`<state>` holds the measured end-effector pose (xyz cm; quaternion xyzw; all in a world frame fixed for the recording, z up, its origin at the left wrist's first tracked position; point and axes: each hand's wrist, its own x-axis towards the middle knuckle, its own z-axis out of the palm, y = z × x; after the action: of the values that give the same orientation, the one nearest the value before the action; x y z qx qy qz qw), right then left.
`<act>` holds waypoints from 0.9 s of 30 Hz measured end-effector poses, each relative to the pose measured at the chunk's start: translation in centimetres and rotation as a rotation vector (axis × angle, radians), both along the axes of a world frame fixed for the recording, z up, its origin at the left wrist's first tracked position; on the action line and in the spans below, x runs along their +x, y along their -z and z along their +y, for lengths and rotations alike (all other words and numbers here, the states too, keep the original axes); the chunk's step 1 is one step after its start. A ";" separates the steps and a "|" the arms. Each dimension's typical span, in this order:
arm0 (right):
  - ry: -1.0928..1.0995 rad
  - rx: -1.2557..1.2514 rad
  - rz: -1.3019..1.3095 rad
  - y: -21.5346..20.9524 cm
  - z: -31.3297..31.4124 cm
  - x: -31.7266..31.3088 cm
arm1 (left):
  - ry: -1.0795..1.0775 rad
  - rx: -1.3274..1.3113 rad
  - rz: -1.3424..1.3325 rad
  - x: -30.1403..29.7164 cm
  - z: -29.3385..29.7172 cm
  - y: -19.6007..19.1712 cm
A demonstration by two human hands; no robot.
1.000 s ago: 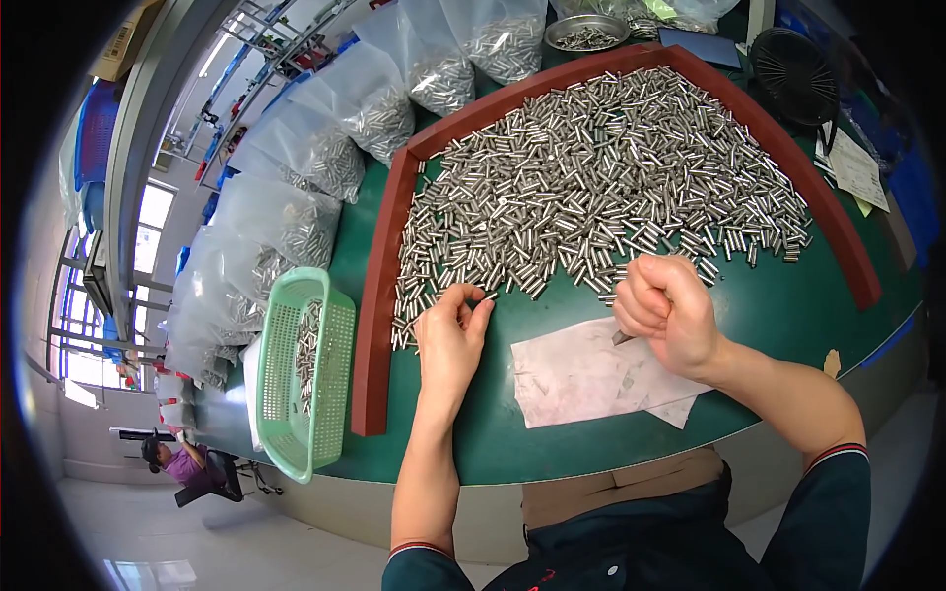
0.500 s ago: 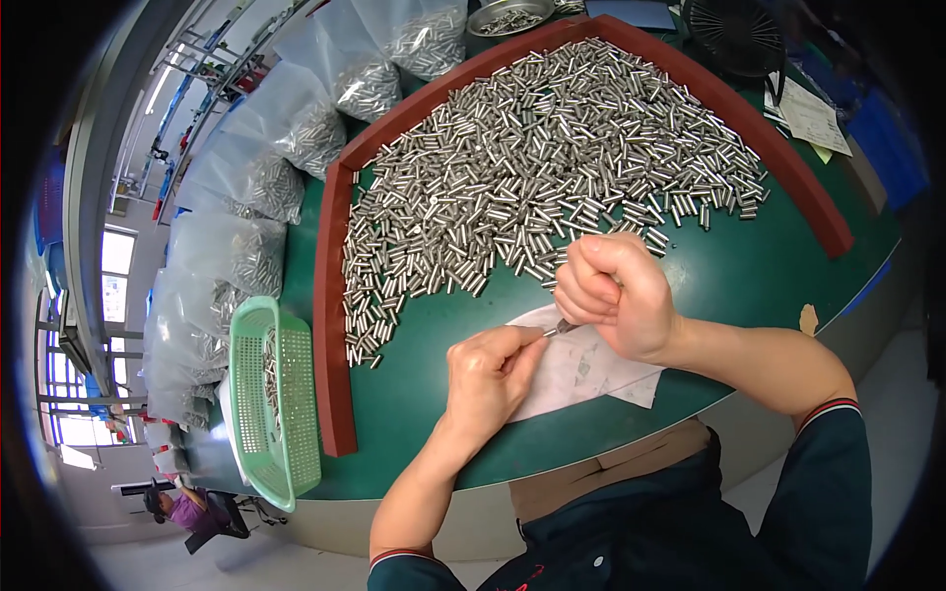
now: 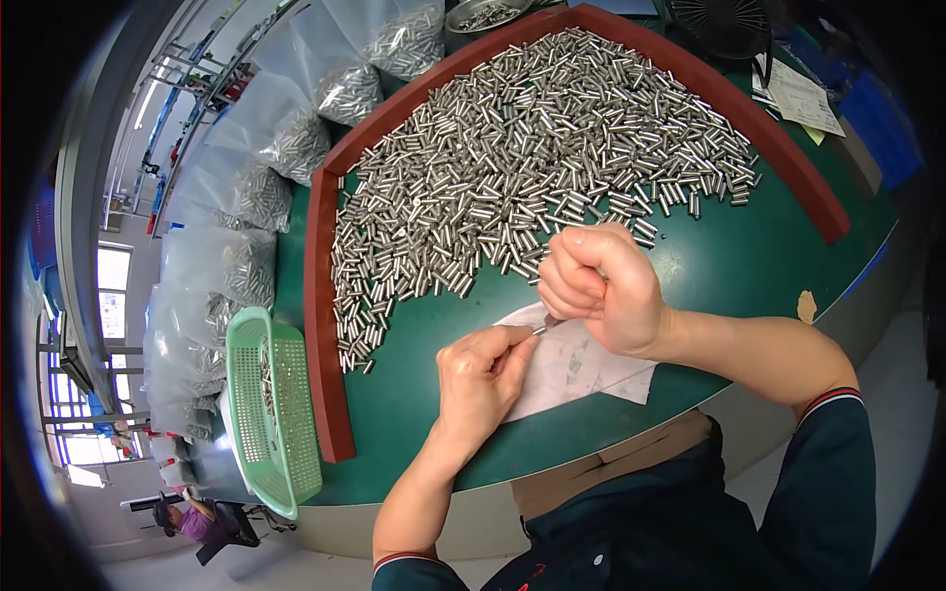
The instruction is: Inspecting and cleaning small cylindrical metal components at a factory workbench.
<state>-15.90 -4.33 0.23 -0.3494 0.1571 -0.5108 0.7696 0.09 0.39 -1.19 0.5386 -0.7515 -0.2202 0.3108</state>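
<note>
My left hand (image 3: pixel 478 379) is closed in a pinch on a small metal pin (image 3: pixel 538 331), whose end sticks out past thumb and forefinger. Curled into a fist, my right hand (image 3: pixel 606 291) grips a thin dark tool (image 3: pixel 552 320), mostly hidden by the fingers. The tool's lower end is at the tip of the pin; whether they touch is too small to tell. Beneath both hands a whitish, stained cloth (image 3: pixel 581 369) lies on the green tabletop (image 3: pixel 414 409). Beyond them spreads a large heap of similar short metal pins (image 3: pixel 532 158).
A dark red rail (image 3: pixel 322 325) borders the heap on its left, far and right sides. Left of it stands a green basket (image 3: pixel 286 419) with some pins inside. Bags of pins (image 3: pixel 246 271) line the far left. A black fan (image 3: pixel 724 34) and papers (image 3: pixel 803 98) are at far right.
The whole view has shifted slightly. Both hands keep nearly the same pose, with the pin and the tool end still close together over the cloth.
</note>
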 end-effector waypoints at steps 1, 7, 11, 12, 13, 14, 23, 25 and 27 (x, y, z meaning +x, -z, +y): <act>0.000 0.002 -0.001 0.0 -0.1 0.0 | -0.002 -0.008 0.010 0.0 0.0 0.0; 0.002 0.038 0.023 0.3 0.1 0.2 | -0.005 -0.008 0.002 0.0 0.1 0.1; 0.008 0.034 0.022 0.4 0.3 0.2 | -0.007 -0.009 0.013 -0.1 0.1 0.1; 0.010 0.038 0.022 0.4 0.3 0.2 | -0.006 -0.008 0.014 -0.1 0.1 0.1; 0.011 0.039 0.024 0.4 0.3 0.2 | -0.005 -0.006 0.008 -0.1 0.1 0.1; 0.018 0.037 0.032 0.3 0.3 0.3 | -0.003 -0.004 0.001 0.0 0.1 0.1; 0.016 -0.043 0.092 0.6 0.7 0.8 | 0.032 0.023 0.036 -0.1 -0.3 0.0; 0.024 -0.080 0.118 0.4 1.0 1.0 | 0.028 0.039 0.030 -0.1 -0.3 -0.3; 0.072 -0.194 0.188 0.4 1.1 1.2 | 0.026 0.052 0.023 -0.1 -0.4 -0.4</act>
<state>-14.74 -3.20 -0.16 -0.4625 0.1909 -0.5160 0.6953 -0.04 0.02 -0.76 0.5342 -0.7489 -0.2500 0.3023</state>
